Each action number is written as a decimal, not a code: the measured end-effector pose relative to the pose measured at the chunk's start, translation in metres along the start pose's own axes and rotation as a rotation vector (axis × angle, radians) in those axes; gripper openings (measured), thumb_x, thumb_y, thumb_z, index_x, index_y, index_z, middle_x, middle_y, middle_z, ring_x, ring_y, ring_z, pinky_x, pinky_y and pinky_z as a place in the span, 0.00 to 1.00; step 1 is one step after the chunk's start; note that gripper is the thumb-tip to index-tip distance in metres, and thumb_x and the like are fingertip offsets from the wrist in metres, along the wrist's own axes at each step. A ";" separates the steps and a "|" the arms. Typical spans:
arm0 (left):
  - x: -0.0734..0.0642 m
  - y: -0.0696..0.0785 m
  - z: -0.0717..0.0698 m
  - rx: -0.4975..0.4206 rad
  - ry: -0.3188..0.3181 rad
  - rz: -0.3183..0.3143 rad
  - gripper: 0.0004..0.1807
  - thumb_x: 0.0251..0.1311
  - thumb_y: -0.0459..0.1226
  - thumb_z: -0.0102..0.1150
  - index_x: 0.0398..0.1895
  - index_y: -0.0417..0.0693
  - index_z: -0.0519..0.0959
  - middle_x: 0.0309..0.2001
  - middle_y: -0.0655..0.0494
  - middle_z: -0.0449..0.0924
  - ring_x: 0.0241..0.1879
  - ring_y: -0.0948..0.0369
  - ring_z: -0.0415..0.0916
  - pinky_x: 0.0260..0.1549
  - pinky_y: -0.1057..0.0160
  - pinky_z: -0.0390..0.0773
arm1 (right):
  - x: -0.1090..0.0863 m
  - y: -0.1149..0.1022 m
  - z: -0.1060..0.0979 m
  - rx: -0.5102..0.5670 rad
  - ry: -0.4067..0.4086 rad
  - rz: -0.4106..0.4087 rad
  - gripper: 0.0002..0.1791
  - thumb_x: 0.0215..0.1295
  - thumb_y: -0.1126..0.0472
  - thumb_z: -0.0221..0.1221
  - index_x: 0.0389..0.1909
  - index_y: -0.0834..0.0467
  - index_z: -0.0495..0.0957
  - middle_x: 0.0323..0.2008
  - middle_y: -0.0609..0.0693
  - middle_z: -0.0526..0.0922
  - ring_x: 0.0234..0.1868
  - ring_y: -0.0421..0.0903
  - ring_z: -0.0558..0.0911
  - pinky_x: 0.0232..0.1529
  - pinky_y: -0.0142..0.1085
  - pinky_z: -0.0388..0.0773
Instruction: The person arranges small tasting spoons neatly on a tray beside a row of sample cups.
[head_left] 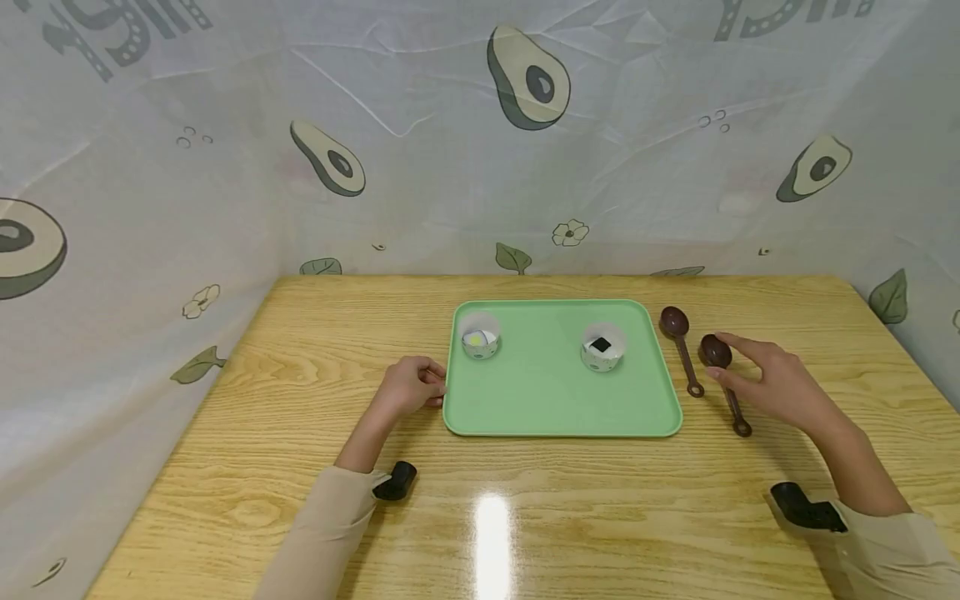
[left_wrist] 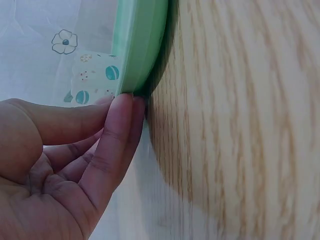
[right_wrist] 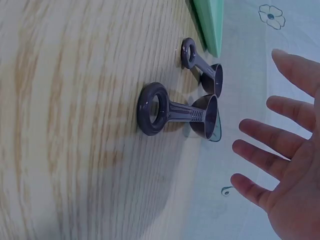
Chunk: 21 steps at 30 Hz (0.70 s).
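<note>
On the wooden tabletop (head_left: 300, 467) lies a green tray (head_left: 547, 408) with two small paper cups standing in it: the left cup (head_left: 480, 342) has something yellow at its bottom, the right cup (head_left: 602, 348) something black. The left hand (head_left: 411, 385) rests on the tabletop at the tray's left edge, its fingers loosely curled; the left wrist view shows the fingertips (left_wrist: 122, 107) touching the underside of the tray's rim (left_wrist: 142, 45), with nothing gripped. Just to the right of the tray lie two dark brown measuring spoons, side by side with their bowls toward the back and their ringed handles toward the person. The near spoon (head_left: 684, 350) lies closest to the tray; the far spoon (head_left: 724, 382) is just beside it. The right hand (head_left: 772, 382) hovers spread over the far spoon, fingers (right_wrist: 260, 132) straight and apart, the index finger reaching past the spoon's bowl; it holds nothing. A pale cloth printed with avocados (head_left: 528, 79) hangs behind.
</note>
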<state>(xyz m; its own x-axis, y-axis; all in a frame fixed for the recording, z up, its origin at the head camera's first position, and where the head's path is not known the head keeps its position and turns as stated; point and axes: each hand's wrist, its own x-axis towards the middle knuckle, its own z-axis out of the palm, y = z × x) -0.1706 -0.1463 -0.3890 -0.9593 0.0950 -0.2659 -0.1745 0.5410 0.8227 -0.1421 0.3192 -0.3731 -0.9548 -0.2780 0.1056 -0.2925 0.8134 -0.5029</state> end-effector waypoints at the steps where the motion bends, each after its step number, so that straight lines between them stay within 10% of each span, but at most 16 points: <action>1: 0.000 0.000 0.000 -0.003 0.002 0.000 0.10 0.55 0.24 0.59 0.42 0.30 0.77 0.29 0.45 0.76 0.23 0.61 0.78 0.27 0.66 0.83 | 0.000 0.000 0.000 0.007 0.000 0.005 0.31 0.66 0.54 0.56 0.64 0.68 0.63 0.53 0.72 0.71 0.52 0.72 0.68 0.41 0.65 0.68; 21: 0.000 -0.001 0.000 -0.061 0.005 -0.009 0.09 0.55 0.22 0.58 0.41 0.29 0.77 0.27 0.46 0.75 0.22 0.61 0.77 0.27 0.66 0.83 | 0.001 0.006 -0.009 0.057 0.037 0.036 0.23 0.66 0.64 0.56 0.57 0.74 0.67 0.43 0.69 0.77 0.40 0.64 0.78 0.33 0.50 0.79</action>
<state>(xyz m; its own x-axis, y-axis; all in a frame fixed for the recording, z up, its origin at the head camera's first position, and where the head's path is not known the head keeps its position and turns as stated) -0.1703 -0.1467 -0.3900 -0.9585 0.0863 -0.2716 -0.1965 0.4901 0.8492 -0.1453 0.3281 -0.3685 -0.9662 -0.2290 0.1181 -0.2555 0.7917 -0.5549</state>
